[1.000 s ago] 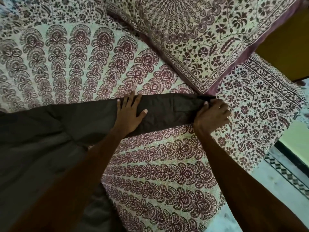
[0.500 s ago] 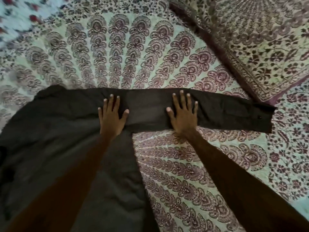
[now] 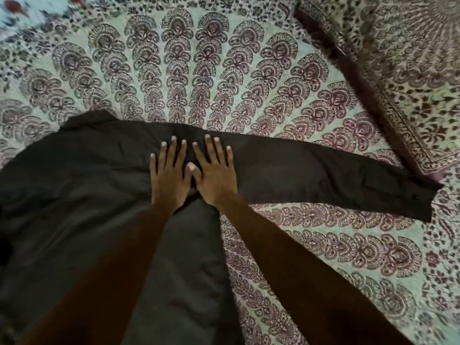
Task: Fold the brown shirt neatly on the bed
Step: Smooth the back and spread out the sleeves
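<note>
Hands, your two: left hand (image 3: 169, 181) and right hand (image 3: 215, 176), grips flat and spread, press one brown shirt (image 3: 74, 195) on the bed (image 3: 224, 70).

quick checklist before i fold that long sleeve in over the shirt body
1. Sleeve laid out straight, to the right: ok.
2. Cuff flat and clear of the pillow: ok, it lies just beside the pillow's edge.
3. Left hand and right hand flat, palms down near the shoulder: ok.
4. Either hand gripping the sleeve for the fold: not ok, both hands are open.
5. Brown shirt body smooth: not ok, faint creases show.
6. Far left side and lower hem lying flat: cannot tell, out of frame.
</note>
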